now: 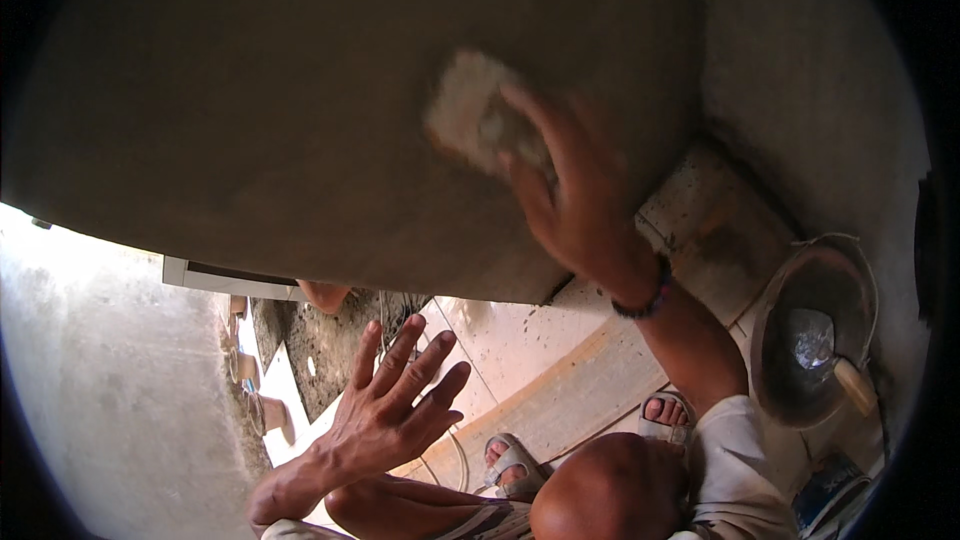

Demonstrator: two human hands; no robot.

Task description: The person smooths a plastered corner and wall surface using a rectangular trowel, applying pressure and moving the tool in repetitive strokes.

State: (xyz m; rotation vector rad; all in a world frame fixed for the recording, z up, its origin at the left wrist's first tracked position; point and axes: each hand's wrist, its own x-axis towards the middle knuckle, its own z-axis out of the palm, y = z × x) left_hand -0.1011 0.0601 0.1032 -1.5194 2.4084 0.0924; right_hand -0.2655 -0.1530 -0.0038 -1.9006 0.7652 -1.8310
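Note:
My right hand (pixel 575 180) is closed around a pale, roughly rectangular plastering float (pixel 468 110), blurred by motion. The float lies against a broad grey-brown plastered wall (pixel 250 120); its grip is mostly hidden by my fingers. A dark beaded bracelet circles that wrist. Lower down and to the left, my left hand (pixel 385 410) is held up with its fingers spread and nothing in it. It is below the wall's lower edge as seen here, apart from the float.
A dark round bucket (pixel 765 340) at the right holds a trowel (pixel 812 338) with a wooden handle. A long wooden plank (pixel 570 370) lies on the tiled floor by my sandalled feet. A second wall (pixel 810 70) meets the plastered one at the right. Several pots (pixel 268 412) stand at the left.

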